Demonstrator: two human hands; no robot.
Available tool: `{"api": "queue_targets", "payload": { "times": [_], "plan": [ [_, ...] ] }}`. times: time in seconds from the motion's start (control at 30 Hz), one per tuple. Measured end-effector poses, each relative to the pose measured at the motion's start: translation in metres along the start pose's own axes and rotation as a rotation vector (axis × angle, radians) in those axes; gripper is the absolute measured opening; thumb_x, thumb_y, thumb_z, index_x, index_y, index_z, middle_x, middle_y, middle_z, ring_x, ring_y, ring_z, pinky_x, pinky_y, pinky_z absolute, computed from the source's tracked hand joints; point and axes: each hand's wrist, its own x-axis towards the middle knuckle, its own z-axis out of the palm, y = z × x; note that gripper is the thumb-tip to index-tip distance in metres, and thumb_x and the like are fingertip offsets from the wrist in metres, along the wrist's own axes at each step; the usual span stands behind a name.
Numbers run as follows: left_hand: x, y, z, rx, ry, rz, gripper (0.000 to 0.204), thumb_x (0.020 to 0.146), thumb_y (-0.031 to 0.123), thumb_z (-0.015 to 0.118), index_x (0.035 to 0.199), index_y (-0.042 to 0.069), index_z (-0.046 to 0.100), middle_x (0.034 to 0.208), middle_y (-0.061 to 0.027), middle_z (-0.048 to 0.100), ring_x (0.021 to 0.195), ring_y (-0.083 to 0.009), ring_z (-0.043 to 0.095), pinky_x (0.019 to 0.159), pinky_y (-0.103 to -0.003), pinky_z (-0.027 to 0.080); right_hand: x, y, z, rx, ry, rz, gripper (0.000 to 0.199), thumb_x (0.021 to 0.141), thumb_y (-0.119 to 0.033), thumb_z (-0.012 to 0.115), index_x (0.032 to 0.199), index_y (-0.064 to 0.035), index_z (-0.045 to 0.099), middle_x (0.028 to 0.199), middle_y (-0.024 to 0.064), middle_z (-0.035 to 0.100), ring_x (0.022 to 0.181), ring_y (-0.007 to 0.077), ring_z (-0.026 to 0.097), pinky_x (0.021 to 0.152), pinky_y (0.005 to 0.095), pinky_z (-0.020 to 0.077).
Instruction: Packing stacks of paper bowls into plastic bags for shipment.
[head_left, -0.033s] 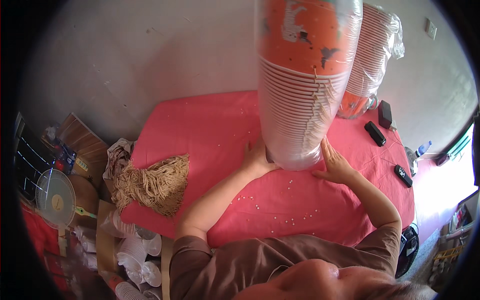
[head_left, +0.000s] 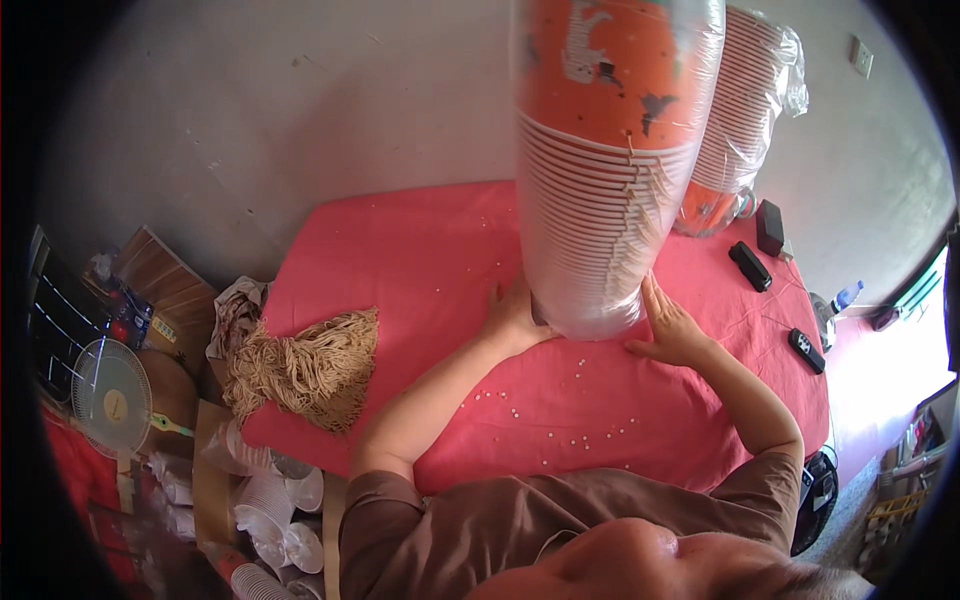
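In front of me, a tall stack of nested paper cups (head_left: 590,210) in a clear plastic sleeve stands on the pink-covered table (head_left: 440,250). The orange outside of one cup shows above many white rims, and the stack's top runs out of view. My left hand (head_left: 512,320) wraps the lower left side, its fingers partly hidden by the stack. On the lower right side, my right hand (head_left: 672,330) presses with fingers extended upward and thumb apart. The stack's base is held between both hands. A knotted cord or fringe-like strip runs down its front right.
A second sleeved cup stack (head_left: 745,110) stands behind, at the right. Beige stringy cords (head_left: 305,370) lie at the table's left edge. Black devices (head_left: 750,267) sit on the right. Small white beads (head_left: 585,440) are scattered nearby. Bagged cups (head_left: 265,510) and a fan (head_left: 112,385) occupy the lower left.
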Motion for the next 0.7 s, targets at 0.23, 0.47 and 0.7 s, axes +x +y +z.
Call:
{"api": "queue_targets", "payload": {
  "times": [0.23, 0.47, 0.7],
  "plan": [
    [0.0, -0.026, -0.038, -0.049, -0.222, 0.17, 0.111, 0.066, 0.038, 0.086, 0.15, 0.006, 0.02, 0.154, -0.0202, 0.027, 0.143, -0.0352, 0.026, 0.118, -0.047, 0.016, -0.003, 0.0, -0.029, 0.208, 0.012, 0.009, 0.093, 0.081, -0.028, 0.073, 0.151, -0.0015, 0.019, 0.153, 0.0264, 0.025, 0.143, 0.0383, 0.025, 0.115, 0.0413, 0.0282],
    [0.027, 0.033, -0.102, -0.58, 0.023, 0.26, 0.141, 0.063, 0.061, 0.082, 0.151, 0.0, -0.011, 0.158, -0.0272, 0.0, 0.147, -0.0361, 0.009, 0.12, -0.044, 0.014, 0.03, 0.015, -0.067, 0.717, 0.555, -0.066, 0.064, 0.095, -0.031, 0.06, 0.147, -0.0058, 0.032, 0.152, 0.0134, 0.033, 0.14, 0.0273, 0.032, 0.111, 0.0412, 0.0297],
    [0.06, 0.052, -0.075, -0.825, 0.163, 0.451, 0.151, 0.057, 0.063, 0.084, 0.148, -0.003, -0.017, 0.158, -0.0238, 0.005, 0.147, -0.032, 0.008, 0.12, -0.044, 0.014, 0.075, -0.008, -0.06, 0.88, 0.532, -0.149, 0.102, 0.09, -0.044, 0.066, 0.154, -0.0053, -0.004, 0.159, 0.016, 0.014, 0.147, 0.0253, 0.013, 0.117, 0.0394, 0.0149]
  ]
}}
